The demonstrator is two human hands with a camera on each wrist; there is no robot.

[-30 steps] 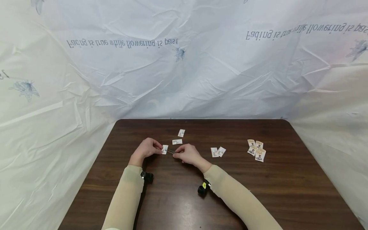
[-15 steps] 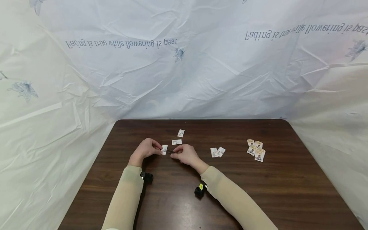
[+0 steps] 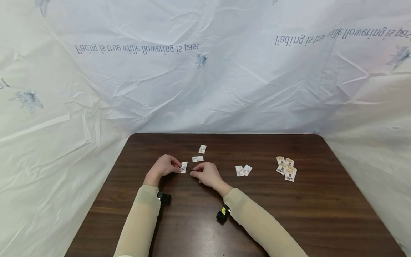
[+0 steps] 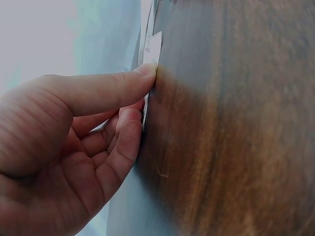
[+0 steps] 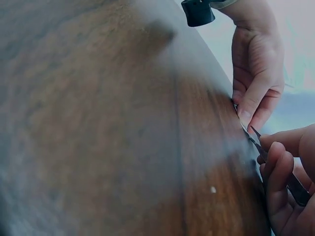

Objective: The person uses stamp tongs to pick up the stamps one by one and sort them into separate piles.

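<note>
My left hand (image 3: pixel 162 166) pinches the edge of a small white printed paper slip (image 3: pixel 184 165) at the table's left middle. In the left wrist view the thumb lies over the slip (image 4: pixel 154 46), with the other fingers curled beside it. Facing it, my right hand (image 3: pixel 208 174) holds dark metal tweezers (image 5: pixel 297 189) between thumb and fingers. The tweezers' tips point left and overlap the slip in the head view. In the right wrist view the two tips stand apart close to the left thumb.
Behind the hands lie two more slips, a sideways one (image 3: pixel 197 159) and an upright one (image 3: pixel 202 149). Two overlapping slips (image 3: pixel 239 170) lie right of the right hand. Several orange-and-white printed slips (image 3: pixel 290 174) are grouped farther right on the brown wooden table (image 3: pixel 321 210).
My right hand has shifted slightly left with the tweezers, bringing their tips further over the slip. The left hand stays where it was, holding the slip.
</note>
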